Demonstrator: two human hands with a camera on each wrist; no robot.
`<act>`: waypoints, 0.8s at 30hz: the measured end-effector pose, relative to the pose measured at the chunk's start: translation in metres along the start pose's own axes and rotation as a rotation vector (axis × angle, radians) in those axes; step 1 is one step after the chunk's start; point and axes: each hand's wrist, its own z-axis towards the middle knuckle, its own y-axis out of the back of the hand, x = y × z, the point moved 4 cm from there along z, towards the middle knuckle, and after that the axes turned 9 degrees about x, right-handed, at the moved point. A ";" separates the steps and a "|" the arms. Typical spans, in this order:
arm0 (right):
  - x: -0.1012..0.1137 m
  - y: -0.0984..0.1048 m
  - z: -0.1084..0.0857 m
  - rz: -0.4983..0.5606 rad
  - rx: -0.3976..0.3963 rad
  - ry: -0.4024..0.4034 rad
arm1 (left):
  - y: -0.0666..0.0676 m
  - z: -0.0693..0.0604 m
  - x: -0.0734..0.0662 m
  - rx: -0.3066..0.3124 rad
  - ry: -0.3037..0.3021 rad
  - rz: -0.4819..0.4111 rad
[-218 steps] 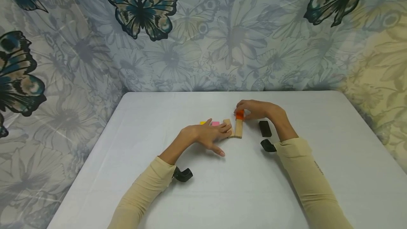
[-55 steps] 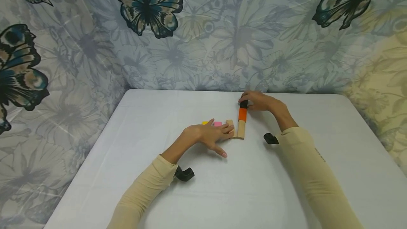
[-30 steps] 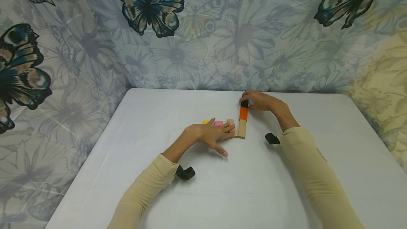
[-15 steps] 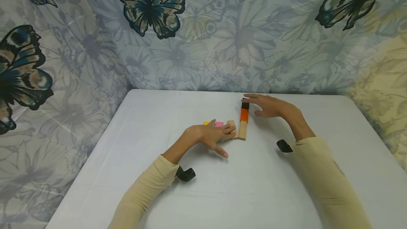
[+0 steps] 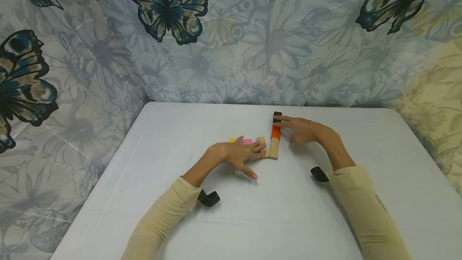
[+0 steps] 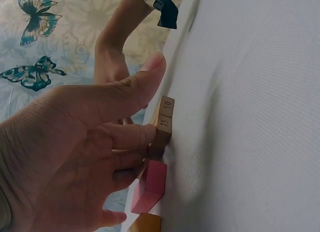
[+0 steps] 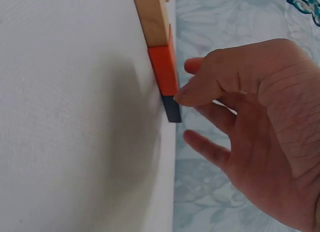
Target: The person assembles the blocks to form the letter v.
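Extends parted right fingers, holding nothing, over the orange rectangular block, lying lengthwise fore-and-aft; spreads ungripping left fingers farther off, left of it.

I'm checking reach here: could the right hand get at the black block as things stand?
Probably yes: the right hand is at the black block, whose far end looks uncovered, and the left hand lies well aside.

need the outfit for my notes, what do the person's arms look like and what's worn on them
The left sleeve and right sleeve are long, beige and wrinkled. The right one bears a dark marking, too small to read. A black piece juts out near the left sleeve's end, a similar black piece near the right's. No gloves show.
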 end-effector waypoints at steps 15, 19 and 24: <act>-0.001 -0.007 0.006 -0.004 0.003 -0.003 | -0.003 0.001 0.000 0.001 0.002 -0.006; 0.002 -0.005 0.007 -0.012 -0.003 0.002 | -0.003 -0.001 0.000 -0.001 0.004 0.020; 0.003 -0.004 0.006 0.013 0.000 -0.010 | 0.001 -0.002 0.000 -0.039 0.005 0.037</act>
